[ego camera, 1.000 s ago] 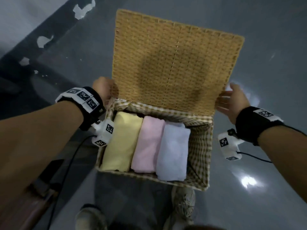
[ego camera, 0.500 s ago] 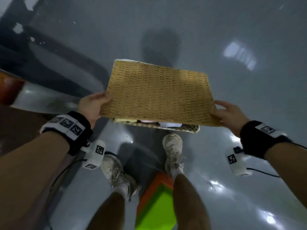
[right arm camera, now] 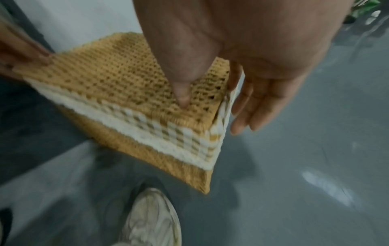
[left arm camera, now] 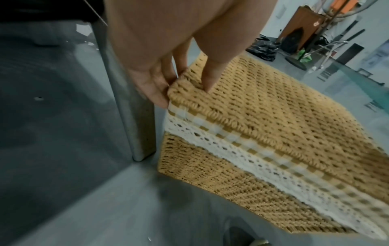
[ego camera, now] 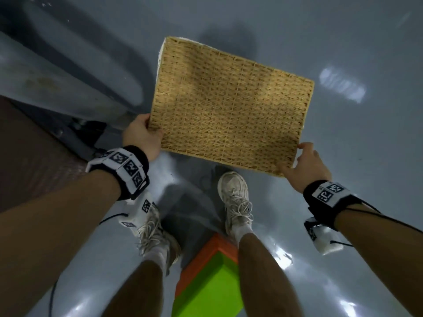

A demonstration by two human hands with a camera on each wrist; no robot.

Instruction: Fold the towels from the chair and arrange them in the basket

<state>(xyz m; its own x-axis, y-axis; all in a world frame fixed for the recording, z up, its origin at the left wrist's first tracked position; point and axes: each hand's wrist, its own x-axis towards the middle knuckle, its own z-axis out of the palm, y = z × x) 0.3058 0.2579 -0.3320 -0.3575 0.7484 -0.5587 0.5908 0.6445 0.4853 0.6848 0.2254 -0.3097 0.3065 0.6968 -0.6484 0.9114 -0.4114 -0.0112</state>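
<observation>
- Sitting on the grey floor (ego camera: 343, 42), the basket (left arm camera: 210, 174) is under both thumbs, lid (ego camera: 229, 106) down; woven, stiff, probably light.
- Left hand (ego camera: 142, 138) pinches the lid's near corner.
- Right hand (ego camera: 304, 165): thumb on top, fingers loosely spread beside the corner; carry from the walls below.

dim | ceiling glare on floor (ego camera: 342, 88) | wrist views blurred

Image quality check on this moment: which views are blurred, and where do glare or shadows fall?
Head view: sharp; bright glare patches on the glossy grey floor, dark shadow beyond the woven straw basket lid. Left wrist view: the lid's near corner is sharp, the white lace trim smears toward the frame edge. Right wrist view: blurred throughout, one floor glare streak.
</observation>
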